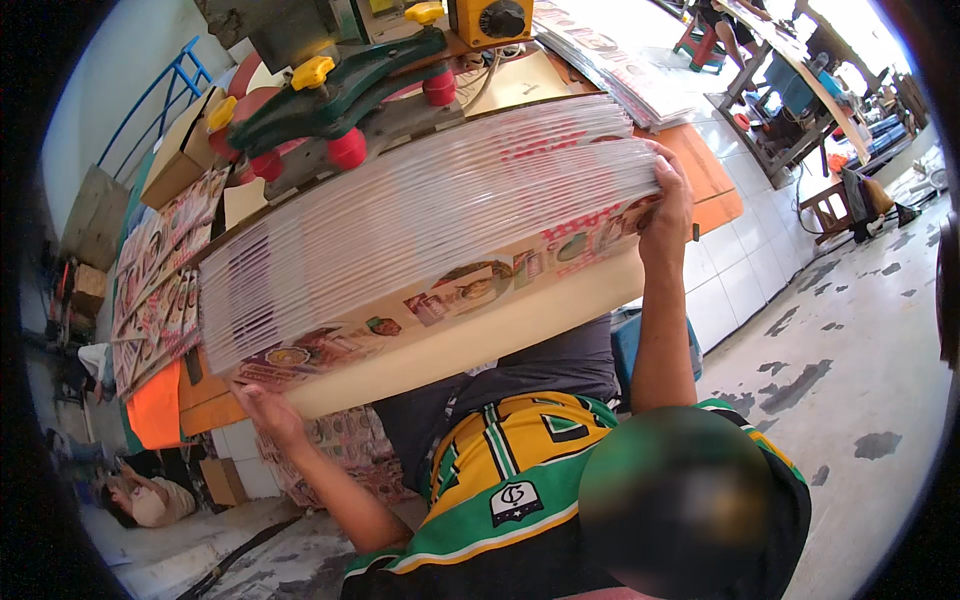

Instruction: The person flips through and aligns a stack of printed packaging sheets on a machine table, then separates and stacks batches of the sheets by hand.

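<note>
A long, thick stack of printed plastic sheets [440,205] lies slantwise in front of me, its glossy clear edges fanned in many parallel ridges. Food pictures run along the side closest to me. My right hand [665,205] is closed around the stack's right end, fingers at the far corner. At the near left corner my left hand [268,412] grips the edge, its fingers partly hidden beneath. A cream board [480,332] shows under the stack's near side. Just beyond stands a machine with dark green clamp arms [335,95], red round feet and yellow knobs.
More printed sheets [160,270] lie left, near an orange sheet [155,405] and a cardboard box [180,150]. A flat pile of sheets [610,65] sits beyond the stack. A yellow box with a dial [492,20] stands behind. Another person [155,500] is low at left.
</note>
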Tool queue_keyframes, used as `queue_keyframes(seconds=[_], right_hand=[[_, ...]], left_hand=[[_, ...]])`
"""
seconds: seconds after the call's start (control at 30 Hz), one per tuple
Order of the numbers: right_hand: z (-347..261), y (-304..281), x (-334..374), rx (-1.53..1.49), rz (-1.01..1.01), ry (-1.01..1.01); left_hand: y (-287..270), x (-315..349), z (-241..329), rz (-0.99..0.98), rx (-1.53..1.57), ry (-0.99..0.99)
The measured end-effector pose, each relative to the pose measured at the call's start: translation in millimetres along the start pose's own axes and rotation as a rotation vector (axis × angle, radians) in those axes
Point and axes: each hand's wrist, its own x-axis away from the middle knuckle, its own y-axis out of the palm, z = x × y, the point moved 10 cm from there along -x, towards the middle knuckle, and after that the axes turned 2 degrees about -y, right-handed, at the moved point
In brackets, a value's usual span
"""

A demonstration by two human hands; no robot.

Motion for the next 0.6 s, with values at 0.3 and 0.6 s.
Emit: queue_keyframes(seconds=[0.3, 0.6], right_hand=[[-2.2, 2.9, -6.6, 0.045, -0.053, -0.026], [1.7, 8.2, -14.9, -0.031, -0.154, 0.046]], left_hand=[[8.4, -1.1, 9.5, 0.021, -0.109, 0.107], [23.5, -2.4, 15.2, -0.070, -0.044, -0.003]])
